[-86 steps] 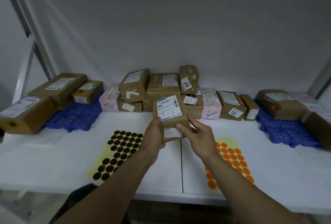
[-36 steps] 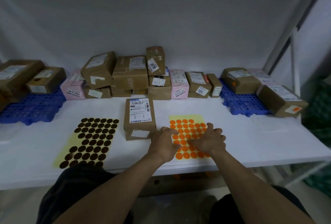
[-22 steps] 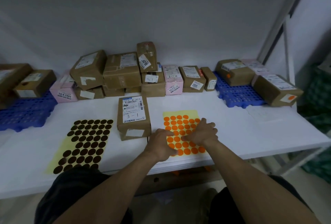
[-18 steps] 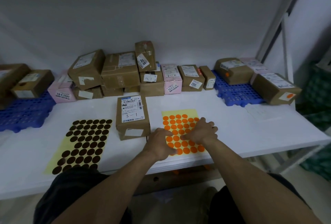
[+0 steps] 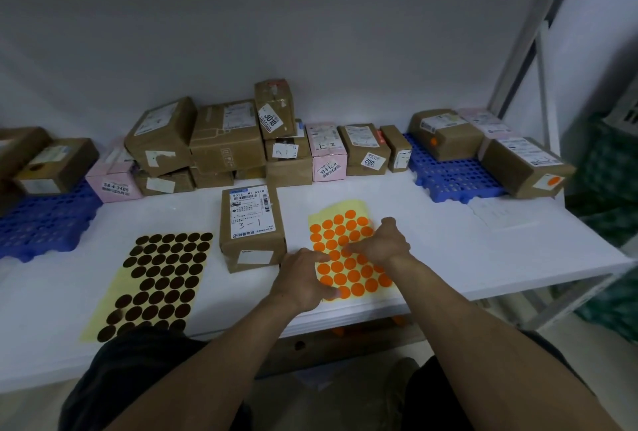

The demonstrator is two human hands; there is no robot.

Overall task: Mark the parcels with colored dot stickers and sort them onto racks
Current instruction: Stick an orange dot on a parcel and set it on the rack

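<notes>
the white table (image 5: 483, 258) now carries the brown parcel (image 5: 253, 227), which both hands held up in the air a little over two seconds ago. it lies flat, label up, between the two sticker sheets and touches neither. over the last half second almost nothing has shifted.

a blue rack (image 5: 41, 220) sits at the left end and another blue rack (image 5: 452, 178) at the right, each bearing parcels. between them the pile of parcels (image 5: 224, 140) stands along the wall.

the brown dot sheet (image 5: 158, 278) lies left of the parcel, the orange dot sheet (image 5: 348, 258) right of it.

the left hand (image 5: 303, 278) rests on the left edge of the orange sheet, fingers laid on the paper. the right hand (image 5: 383, 241) bends its fingertips down onto a dot mid-sheet; whether it pinches one i cannot tell.

the parcel's label bears a handwritten "3-1". a pink box (image 5: 114, 182) reads "58-4-3405", a tag on the upright box (image 5: 274, 109) reads "3018", and one rack parcel (image 5: 524, 168) wears an orange dot (image 5: 554, 181).
</notes>
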